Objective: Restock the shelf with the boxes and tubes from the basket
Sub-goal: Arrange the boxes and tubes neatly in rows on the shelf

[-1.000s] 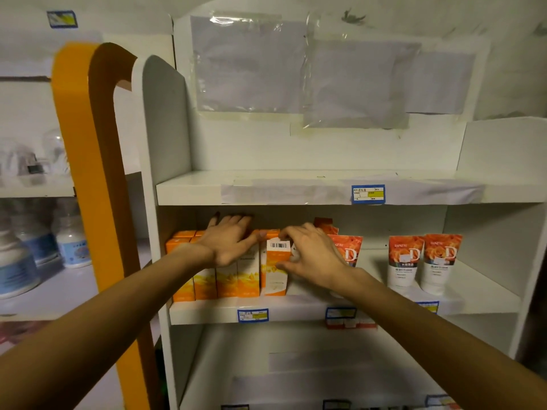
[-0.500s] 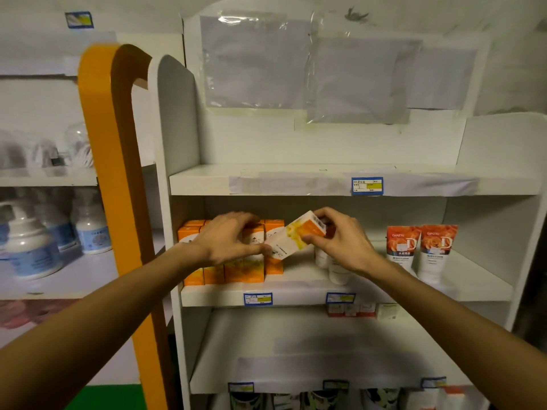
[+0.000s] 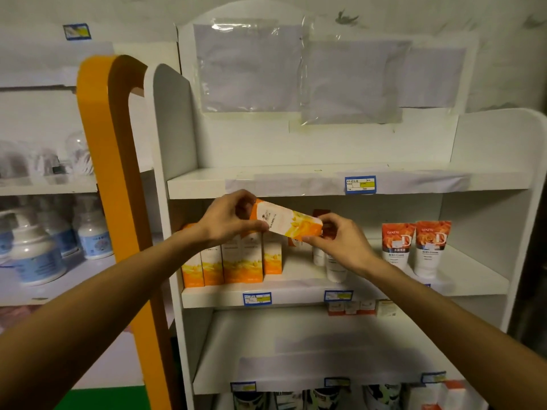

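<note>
Head view: both hands hold one orange-and-white box [image 3: 287,224] in front of the middle shelf [image 3: 296,294], lying nearly flat with its long axis running from ten o'clock down to four o'clock. The left hand [image 3: 228,221] pinches the white end between thumb and curled fingers; the right hand [image 3: 340,242] pinches the orange end from below and behind. The box hangs in the air, clear of the shelf board, just above the row of matching boxes [image 3: 233,261] that stands upright at the left of that shelf. At three o'clock from the box two orange-topped tubes [image 3: 416,247] stand cap-down, well apart from the row; more white tubes [image 3: 336,269] stand partly hidden behind the right wrist. The basket is not in view.

The step in hand looks like turning the box upright so it can join the row. To do it well, I would swing the white end up toward twelve o'clock with the printed face outward, matching its neighbours, then set it down in the gap at the right end of the row, touching the last box. The risk is that the right wrist knocks the tubes behind it, so lower the box from above, not sliding in sideways. Let one hand go only once the base sits flat.
</note>
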